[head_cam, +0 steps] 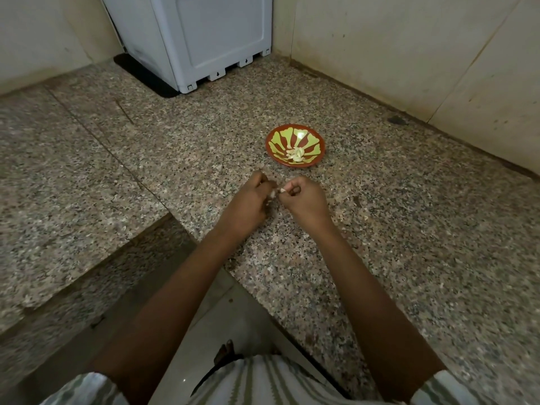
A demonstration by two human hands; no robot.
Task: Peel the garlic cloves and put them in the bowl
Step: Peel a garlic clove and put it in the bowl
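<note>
As left hand (pixel 248 200) and right hand (pixel 304 197) are pinching one garlic clove (pixel 282 190), open speckled granite counter (pixel 409 214) is surrounding the round bowl (pixel 268 147).

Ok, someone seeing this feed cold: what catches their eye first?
The red and green bowl stands out against the speckled counter, right of centre, with a small heap of peeled cloves in it. Just in front of it the left hand and right hand meet, both pinching one clove. A white appliance stands at the back.
</note>
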